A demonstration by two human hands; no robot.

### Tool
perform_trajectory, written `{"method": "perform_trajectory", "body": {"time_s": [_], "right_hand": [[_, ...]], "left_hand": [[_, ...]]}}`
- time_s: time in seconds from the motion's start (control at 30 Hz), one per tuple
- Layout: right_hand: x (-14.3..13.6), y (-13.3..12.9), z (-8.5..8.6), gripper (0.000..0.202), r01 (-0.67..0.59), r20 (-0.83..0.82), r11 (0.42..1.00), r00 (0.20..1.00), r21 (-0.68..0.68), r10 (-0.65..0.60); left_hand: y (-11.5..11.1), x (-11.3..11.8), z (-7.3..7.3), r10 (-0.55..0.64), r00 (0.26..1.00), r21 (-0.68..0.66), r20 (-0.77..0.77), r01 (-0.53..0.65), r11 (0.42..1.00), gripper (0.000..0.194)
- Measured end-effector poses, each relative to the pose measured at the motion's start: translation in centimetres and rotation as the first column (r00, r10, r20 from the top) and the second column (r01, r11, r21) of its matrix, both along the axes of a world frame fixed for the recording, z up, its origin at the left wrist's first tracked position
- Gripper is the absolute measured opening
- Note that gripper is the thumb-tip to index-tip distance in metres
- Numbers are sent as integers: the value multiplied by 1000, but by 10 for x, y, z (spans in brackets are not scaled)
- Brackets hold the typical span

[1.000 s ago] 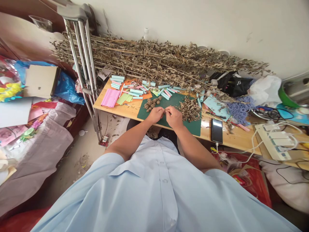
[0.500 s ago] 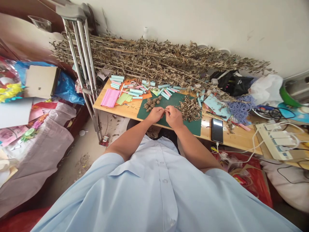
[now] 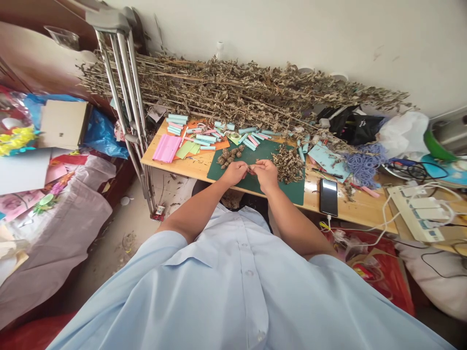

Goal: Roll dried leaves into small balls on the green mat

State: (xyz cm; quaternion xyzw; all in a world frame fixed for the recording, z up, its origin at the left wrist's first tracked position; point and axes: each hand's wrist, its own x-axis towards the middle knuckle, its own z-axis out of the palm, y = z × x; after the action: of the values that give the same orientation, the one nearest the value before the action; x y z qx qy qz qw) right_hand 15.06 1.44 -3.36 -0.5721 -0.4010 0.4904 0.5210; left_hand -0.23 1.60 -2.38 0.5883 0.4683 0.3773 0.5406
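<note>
Over the green mat (image 3: 260,150), my left hand (image 3: 235,173) and my right hand (image 3: 265,174) meet at the fingertips. Both are closed in a pinch, and a small brownish bit, too small to name, shows between them. Just beyond my left hand sits a cluster of brown balls of dried leaf (image 3: 229,156). A loose heap of dried leaves (image 3: 288,164) lies to the right of my right hand. Rolled blue and pink paper tubes (image 3: 206,138) are strewn along the mat's far edge and to its left.
Dried leafy stalks (image 3: 226,90) pile along the wall behind the table (image 3: 175,164). Crutches (image 3: 126,97) stand at the left. A phone (image 3: 328,197) on a cable, a power strip (image 3: 416,214) and purple cord (image 3: 365,163) lie on the right. Pink paper (image 3: 167,148) is at the left end.
My right hand has turned slightly and its fingers stretch more toward the left hand. The left hand stays almost in place.
</note>
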Motion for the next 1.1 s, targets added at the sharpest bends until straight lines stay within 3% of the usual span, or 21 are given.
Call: {"method": "perform_trajectory", "body": {"time_s": [0.13, 0.3, 0.4, 0.5, 0.63, 0.73, 0.9, 1.1], "right_hand": [[-4, -1, 5, 32, 34, -172, 990, 983, -136, -58], [-5, 0, 5, 29, 42, -239, 978, 967, -204, -92], [-5, 1, 1, 28, 58, -148, 991, 986, -124, -76], [-3, -1, -3, 25, -9, 56, 999, 998, 45, 6], [4, -8, -6, 22, -167, 360, 959, 930, 228, 76], [9, -11, -5, 23, -261, 483, 916, 871, 304, 88], [11, -8, -2, 22, -272, 486, 923, 866, 271, 113], [11, 2, 1, 24, -118, 393, 970, 919, 214, 26]], "left_hand": [[0, 0, -2, 13, 1000, -20, 7, -12, 1000, 22], [0, 0, -2, 11, 1000, -4, 24, -10, 1000, 22], [1, 0, -2, 18, 999, 3, 30, -18, 1000, 22], [1, 1, -2, 13, 1000, -5, 23, -13, 1000, 23], [1, 0, 1, 4, 1000, -28, 16, -3, 1000, 22], [2, 0, 1, -2, 1000, -40, 22, 2, 999, 25], [5, 0, -3, -14, 995, -93, 95, 23, 995, 24], [1, 1, -4, 49, 979, -175, 199, -14, 984, 25]]}}
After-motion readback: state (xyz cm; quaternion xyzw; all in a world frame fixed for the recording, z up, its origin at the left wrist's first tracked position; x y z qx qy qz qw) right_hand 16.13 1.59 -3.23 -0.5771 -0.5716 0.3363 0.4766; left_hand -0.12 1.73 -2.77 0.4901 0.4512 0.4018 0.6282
